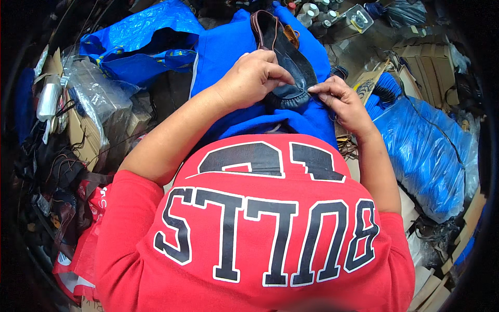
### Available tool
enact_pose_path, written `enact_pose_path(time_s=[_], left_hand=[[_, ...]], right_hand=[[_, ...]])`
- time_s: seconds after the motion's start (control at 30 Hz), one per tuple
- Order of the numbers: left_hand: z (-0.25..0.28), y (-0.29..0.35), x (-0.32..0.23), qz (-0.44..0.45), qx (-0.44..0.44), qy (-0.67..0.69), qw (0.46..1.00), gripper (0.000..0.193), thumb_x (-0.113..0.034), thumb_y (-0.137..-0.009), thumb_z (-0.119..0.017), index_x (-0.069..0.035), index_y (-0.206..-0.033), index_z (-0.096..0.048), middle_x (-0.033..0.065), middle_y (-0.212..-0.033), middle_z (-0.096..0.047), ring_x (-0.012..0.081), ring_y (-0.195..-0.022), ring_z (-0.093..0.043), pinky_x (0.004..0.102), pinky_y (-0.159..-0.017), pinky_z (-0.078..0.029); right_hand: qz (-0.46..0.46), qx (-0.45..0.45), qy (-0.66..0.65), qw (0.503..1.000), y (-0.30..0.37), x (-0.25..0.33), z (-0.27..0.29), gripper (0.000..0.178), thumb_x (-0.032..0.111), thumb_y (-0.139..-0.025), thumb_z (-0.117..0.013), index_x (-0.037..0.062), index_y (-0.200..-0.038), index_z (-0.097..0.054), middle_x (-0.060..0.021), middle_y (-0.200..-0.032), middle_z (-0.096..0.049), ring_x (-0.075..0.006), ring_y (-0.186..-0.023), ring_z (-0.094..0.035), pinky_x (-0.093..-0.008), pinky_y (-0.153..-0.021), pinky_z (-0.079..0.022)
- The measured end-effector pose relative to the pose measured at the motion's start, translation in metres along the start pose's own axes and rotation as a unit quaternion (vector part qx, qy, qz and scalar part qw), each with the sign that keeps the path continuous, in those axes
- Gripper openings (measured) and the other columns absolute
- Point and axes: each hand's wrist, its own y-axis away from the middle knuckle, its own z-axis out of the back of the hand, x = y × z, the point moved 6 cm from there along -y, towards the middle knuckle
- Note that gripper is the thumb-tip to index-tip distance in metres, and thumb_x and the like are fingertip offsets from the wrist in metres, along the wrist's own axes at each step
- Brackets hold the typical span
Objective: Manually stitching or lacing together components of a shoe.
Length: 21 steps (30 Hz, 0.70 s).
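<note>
A dark leather shoe upper [293,65] lies over blue cloth [218,57] on my lap, its gathered, puckered toe toward me. Its far end has a brown-edged collar loop and a small tan piece beside it. My left hand [257,78] is closed above the shoe's left side, fingers curled, with the index fingertip reaching over the inside of the toe; what it pinches is too small to tell. At the right rim of the toe, my right hand [343,101] pinches the leather edge between thumb and index finger. Any thread or needle cannot be made out.
A blue plastic bag [148,31] sits at the far left, near clear plastic wrapping [93,78] and cardboard. To the right lies a clear plastic bag with blue ribbed things [416,151] beside cardboard [429,65]. Several bottles [317,15] and a clear tub [358,20] stand at the back.
</note>
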Motion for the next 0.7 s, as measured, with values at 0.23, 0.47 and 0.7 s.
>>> enact_pose_path(time_s=[0.23,0.47,0.7], left_hand=[[-0.0017,-0.0019,0.0018,0.003,0.007,0.007,1.000,0.023,0.001,-0.071,-0.069,-0.015,-0.088,-0.072,0.0037,-0.073,-0.048,0.0189,-0.070,-0.051,0.0287,-0.064,-0.045],[-0.0018,-0.0018,0.0026,0.009,0.018,0.017,1.000,0.023,0.002,-0.072,-0.068,-0.014,-0.087,-0.072,0.0035,-0.074,-0.048,0.0183,-0.070,-0.051,0.0285,-0.064,-0.045],[-0.0047,-0.0019,0.0024,0.020,0.032,0.017,0.999,0.020,-0.001,-0.071,-0.070,-0.013,-0.086,-0.072,0.0060,-0.071,-0.051,0.0209,-0.069,-0.053,0.0300,-0.063,-0.045]], right_hand=[[-0.014,0.018,-0.016,1.000,-0.0047,-0.0067,0.0030,0.021,0.002,-0.084,-0.057,0.0057,-0.101,-0.068,0.0008,-0.086,-0.047,-0.0096,-0.084,-0.045,-0.0210,-0.076,-0.036],[-0.013,0.020,-0.041,0.999,-0.0035,-0.0070,0.0029,0.021,0.001,-0.084,-0.057,0.0049,-0.101,-0.068,0.0006,-0.086,-0.047,-0.0094,-0.083,-0.045,-0.0205,-0.075,-0.035],[-0.020,0.022,-0.056,0.998,-0.0039,-0.0116,0.0031,0.021,0.002,-0.084,-0.058,0.0047,-0.102,-0.068,0.0008,-0.086,-0.047,-0.0092,-0.083,-0.045,-0.0204,-0.075,-0.036]])
